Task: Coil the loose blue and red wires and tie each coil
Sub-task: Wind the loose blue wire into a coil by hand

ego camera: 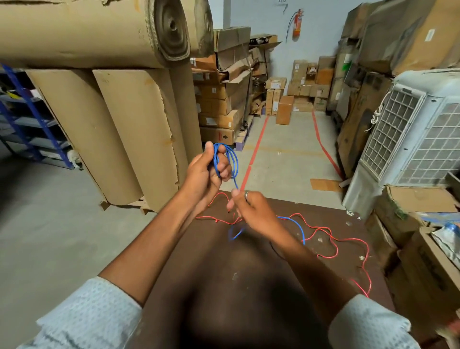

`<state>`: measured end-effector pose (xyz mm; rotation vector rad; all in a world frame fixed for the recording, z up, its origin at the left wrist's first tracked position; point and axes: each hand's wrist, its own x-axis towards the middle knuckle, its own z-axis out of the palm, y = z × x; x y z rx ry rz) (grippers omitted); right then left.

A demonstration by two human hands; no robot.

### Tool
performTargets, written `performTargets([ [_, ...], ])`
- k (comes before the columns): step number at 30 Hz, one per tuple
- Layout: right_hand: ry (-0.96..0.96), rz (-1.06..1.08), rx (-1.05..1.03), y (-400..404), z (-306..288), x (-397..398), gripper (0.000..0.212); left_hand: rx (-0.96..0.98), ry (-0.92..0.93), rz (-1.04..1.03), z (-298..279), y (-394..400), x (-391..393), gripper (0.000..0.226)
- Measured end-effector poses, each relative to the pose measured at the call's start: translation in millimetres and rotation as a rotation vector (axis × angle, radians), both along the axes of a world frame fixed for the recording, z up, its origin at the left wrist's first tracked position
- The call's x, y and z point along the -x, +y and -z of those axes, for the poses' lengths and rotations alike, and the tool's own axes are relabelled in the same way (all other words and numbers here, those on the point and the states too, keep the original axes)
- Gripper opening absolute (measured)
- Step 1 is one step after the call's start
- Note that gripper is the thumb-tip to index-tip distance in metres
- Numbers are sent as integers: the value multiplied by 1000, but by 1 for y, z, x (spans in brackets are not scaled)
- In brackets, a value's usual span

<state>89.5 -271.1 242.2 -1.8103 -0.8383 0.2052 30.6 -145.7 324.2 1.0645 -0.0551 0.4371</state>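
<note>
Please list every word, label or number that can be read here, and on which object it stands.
"AREA": partly cut sign at the top of the pale back wall.
Printed labels on the stacked brown cardboard boxes: too small and blurred to read.
Red fire extinguisher on the wall: label unreadable.

Dark brown table (249, 286), kinda scuffed with pale specks, has a loose red wire (333, 243) snaking across it, plus a slack bit of blue wire (296, 224).

Dim, even indoor light; my head's soft shadow darkens the brown table (323, 249); beyond it, edges bend and blur.
</note>
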Motion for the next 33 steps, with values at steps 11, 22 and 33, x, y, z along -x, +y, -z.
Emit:
performTargets([
  [11, 231, -178, 1, -43, -26, 57, 23, -256, 78, -429, 34, 55, -13, 29],
  [22, -241, 74, -88, -61, -106, 23, 22, -830, 235, -86, 55, 25, 25, 40],
  [33, -184, 61, -91, -28, -37, -47, 33, -232, 67, 220, 13, -15, 41, 42],
])
